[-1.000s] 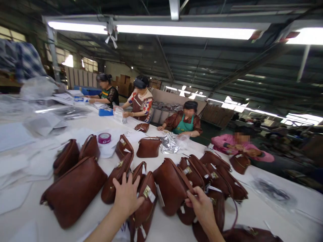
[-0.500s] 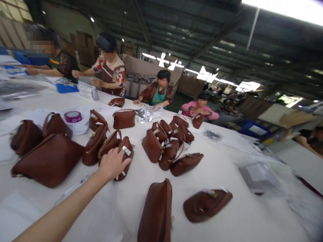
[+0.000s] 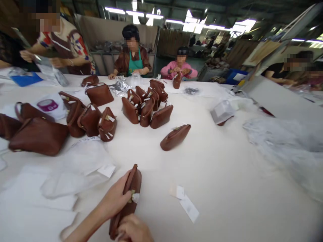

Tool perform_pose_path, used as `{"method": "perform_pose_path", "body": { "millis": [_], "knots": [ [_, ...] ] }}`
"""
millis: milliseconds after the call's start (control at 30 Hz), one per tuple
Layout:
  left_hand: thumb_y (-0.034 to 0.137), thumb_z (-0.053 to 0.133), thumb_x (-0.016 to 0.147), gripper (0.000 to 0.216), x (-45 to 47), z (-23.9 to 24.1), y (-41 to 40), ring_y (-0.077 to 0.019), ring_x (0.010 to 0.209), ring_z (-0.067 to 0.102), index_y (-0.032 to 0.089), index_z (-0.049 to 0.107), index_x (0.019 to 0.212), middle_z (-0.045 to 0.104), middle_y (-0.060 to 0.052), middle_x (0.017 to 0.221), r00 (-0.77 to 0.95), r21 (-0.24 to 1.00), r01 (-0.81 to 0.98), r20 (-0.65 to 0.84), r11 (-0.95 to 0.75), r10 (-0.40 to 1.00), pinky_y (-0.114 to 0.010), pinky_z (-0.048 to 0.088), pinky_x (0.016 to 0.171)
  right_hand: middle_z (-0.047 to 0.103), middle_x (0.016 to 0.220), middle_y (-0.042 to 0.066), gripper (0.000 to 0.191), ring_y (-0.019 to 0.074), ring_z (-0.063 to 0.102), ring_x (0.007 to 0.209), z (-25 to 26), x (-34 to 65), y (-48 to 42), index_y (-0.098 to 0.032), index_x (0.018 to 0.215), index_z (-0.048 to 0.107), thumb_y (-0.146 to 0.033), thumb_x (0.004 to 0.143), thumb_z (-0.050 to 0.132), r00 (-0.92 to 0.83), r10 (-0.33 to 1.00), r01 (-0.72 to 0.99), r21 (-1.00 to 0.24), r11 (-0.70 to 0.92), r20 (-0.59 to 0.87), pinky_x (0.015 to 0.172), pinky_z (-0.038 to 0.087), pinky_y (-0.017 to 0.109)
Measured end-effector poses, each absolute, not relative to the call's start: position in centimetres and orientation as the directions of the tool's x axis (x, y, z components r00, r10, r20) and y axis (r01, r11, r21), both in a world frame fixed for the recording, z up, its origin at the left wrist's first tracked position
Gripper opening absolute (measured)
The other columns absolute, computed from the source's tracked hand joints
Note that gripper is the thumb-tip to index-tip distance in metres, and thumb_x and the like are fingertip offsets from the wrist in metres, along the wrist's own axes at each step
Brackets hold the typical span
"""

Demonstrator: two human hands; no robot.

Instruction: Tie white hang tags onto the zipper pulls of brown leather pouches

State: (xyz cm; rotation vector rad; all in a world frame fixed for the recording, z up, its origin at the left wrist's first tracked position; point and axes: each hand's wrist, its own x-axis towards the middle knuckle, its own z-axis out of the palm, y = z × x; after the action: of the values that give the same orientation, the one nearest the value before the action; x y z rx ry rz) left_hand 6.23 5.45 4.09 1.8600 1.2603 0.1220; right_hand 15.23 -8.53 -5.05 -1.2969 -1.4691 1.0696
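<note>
My left hand (image 3: pixel 117 195) grips a brown leather handbag (image 3: pixel 136 181) above the white table, its thumb near the gold clasp with a white wrap. My right hand (image 3: pixel 136 229) is closed against the near end of that bag, fingers curled; a pale bit shows at the fingertips, too small to name. To the right on the table lie white paper tags (image 3: pixel 189 207). Another brown handbag (image 3: pixel 175 137) stands farther off.
Several brown bags cluster mid-table (image 3: pixel 145 107) and at left (image 3: pixel 39 136). Clear plastic sheets (image 3: pixel 75 168) lie on the left, more plastic (image 3: pixel 282 134) on the right. A purple tape roll (image 3: pixel 47 105) lies behind. Co-workers (image 3: pixel 133 60) work along the far edge.
My left hand has left the left-hand bags and now holds a bag close to me. My right hand has come into view. The camera view has turned to the right and levelled.
</note>
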Motion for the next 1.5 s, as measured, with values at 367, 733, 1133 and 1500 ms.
{"method": "perform_pose_path", "body": {
  "millis": [367,733,1133,1500],
  "knots": [
    [0.039,0.041,0.087,0.068,7.0,5.3,0.6,-0.0344,0.142,0.036,0.005,0.037,0.145,0.037,-0.021,0.154,0.365,0.397,0.871,-0.125,-0.290,0.923,-0.051,0.030,0.117,0.060,0.131,0.018,0.034,0.0347,0.053,0.123,-7.8,38.2,-9.0,-0.020,0.108,0.067,-0.009,0.077,0.062,0.335,0.935,0.734,-0.591,-0.335,-0.114,0.102,0.043,0.050],
    [0.031,0.045,0.089,0.049,11.3,3.6,-6.7,-0.0275,0.137,0.046,0.023,0.056,0.136,0.044,-0.009,0.152,0.510,0.599,0.747,-0.238,-0.289,0.826,-0.042,0.041,0.113,0.068,0.091,0.006,0.014,0.0273,0.058,0.100,-7.9,42.0,-4.7,-0.020,0.064,0.060,-0.014,0.066,0.072,0.197,0.940,0.470,-0.814,-0.341,-0.280,0.092,0.042,0.042],
    [0.015,0.051,0.065,0.092,21.7,0.2,-4.0,-0.0150,0.080,0.061,0.015,0.024,0.153,0.067,-0.003,0.091,0.616,0.844,0.374,-0.536,0.385,0.577,-0.025,0.044,0.068,0.073,0.075,0.004,0.037,0.0124,0.067,0.060,-3.4,41.9,-7.8,-0.016,0.086,0.066,-0.046,0.071,0.080,0.134,0.779,-0.569,-0.691,-0.445,-0.613,0.054,0.055,0.020],
    [0.039,0.056,0.073,0.025,22.6,-1.1,-6.2,-0.0106,0.055,0.057,0.015,0.057,0.077,0.058,0.001,0.065,0.549,0.842,0.146,-0.506,0.519,0.666,-0.022,0.044,0.052,0.074,0.071,0.003,0.042,0.0118,0.068,0.060,-2.7,37.9,-9.3,-0.015,0.080,0.068,-0.039,0.057,0.093,0.101,0.755,-0.808,-0.496,-0.317,-0.648,0.055,0.059,0.017]
  ]
}}
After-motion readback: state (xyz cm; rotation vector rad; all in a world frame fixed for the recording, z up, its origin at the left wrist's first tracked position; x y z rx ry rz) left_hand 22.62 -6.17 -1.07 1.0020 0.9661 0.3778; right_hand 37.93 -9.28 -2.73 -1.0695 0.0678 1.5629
